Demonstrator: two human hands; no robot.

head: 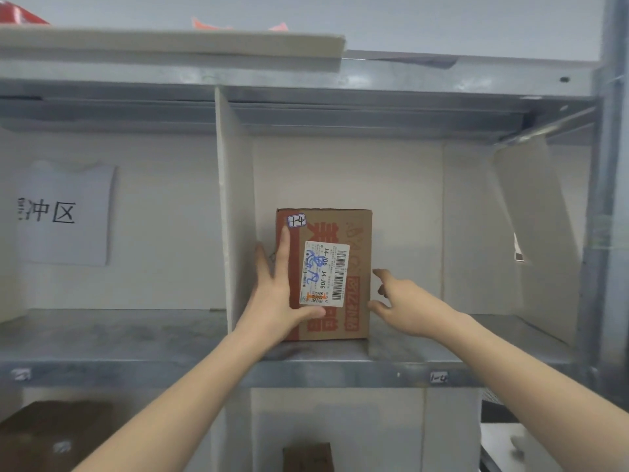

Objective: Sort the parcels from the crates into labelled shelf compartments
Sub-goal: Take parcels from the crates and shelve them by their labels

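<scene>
Far left compt has a paper sign on the back wall w/ printed chars, the first one cut off. Not my slot. Next, the white divider stands upright btw that compt and the one I'm working in.

My left hand is spread flat on the parcel. Fingers are straight, one up the front face and the others along the left edge by the divider. The thumb lies across the front, below the shipping label. Nothing is gripped; it's a flat press, prob to slide the box back and keep it square.

The parcel stands upright on the metal shelf, in the left part of the compt, just beside the divider. Its front faces out, so the handwritten sticker in the top corner, "1-4", shows.

My right hand is just off the box's right side, fingers loosely extended, holding nothing. The thumb tip is at or near the edge; can't tell if it touches. I'd guess it's there to steady or nudge.

The shelf-edge tag below is blurred but seems to match 1-4. So I judge this placement approx done; next is letting go w/o tipping the box. Far right, a loose board leans tilted.
</scene>
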